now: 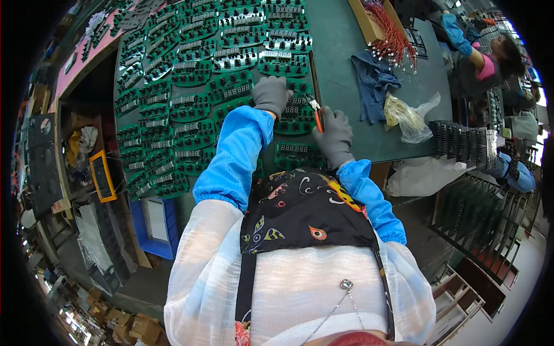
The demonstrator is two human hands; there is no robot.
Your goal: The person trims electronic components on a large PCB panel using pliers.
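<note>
My left hand [272,95], in a grey glove, is closed at the edge of a green circuit board [297,101] with a pale digit display; its fingertips are partly hidden. My right hand [334,137], gloved the same way, is wrapped round a pair of cutting pliers [318,118] with orange handles. The metal jaws of the pliers point away from me, at the right edge of that board. Another circuit board [297,149] lies between my forearms, close to the table's near edge. Rows of similar boards [190,101] cover the table to the left and beyond.
Right of the boards, the green table [340,75] holds a blue cloth [372,86], a clear plastic bag [418,118], black racks [461,141] and a cardboard box [366,23] of red wires. A blue bin [154,228] stands below left. A co-worker [482,63] sits at far right.
</note>
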